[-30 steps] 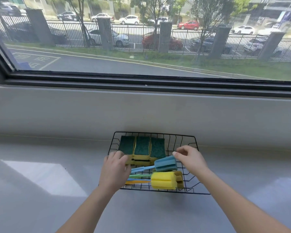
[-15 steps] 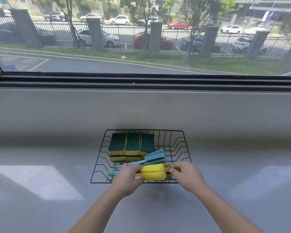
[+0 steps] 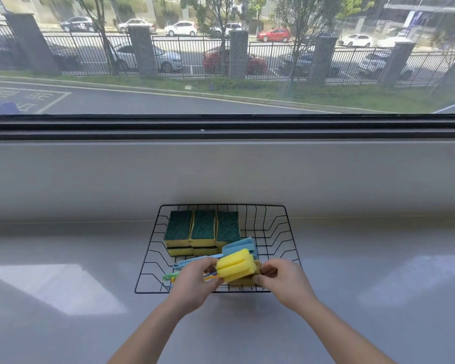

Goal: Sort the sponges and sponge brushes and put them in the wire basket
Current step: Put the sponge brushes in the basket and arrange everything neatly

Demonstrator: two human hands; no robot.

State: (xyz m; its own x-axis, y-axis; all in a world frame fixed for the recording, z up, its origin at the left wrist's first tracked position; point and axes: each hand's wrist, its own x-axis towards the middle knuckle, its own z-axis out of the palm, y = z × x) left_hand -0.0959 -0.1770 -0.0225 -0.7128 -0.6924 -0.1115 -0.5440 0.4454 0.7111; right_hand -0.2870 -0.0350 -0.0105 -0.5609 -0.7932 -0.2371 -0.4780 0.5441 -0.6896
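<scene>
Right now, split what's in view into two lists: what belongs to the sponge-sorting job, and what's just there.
Job:
wire basket
green-topped sponges
yellow sponge brush
blue sponge brush
left hand
right hand

Just there:
grey counter
window frame
parked cars outside

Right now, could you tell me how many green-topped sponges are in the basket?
3 on top: left, middle, right, side by side at the wire basket's back-left. Edges beneath suggest more, partly hidden.
</scene>
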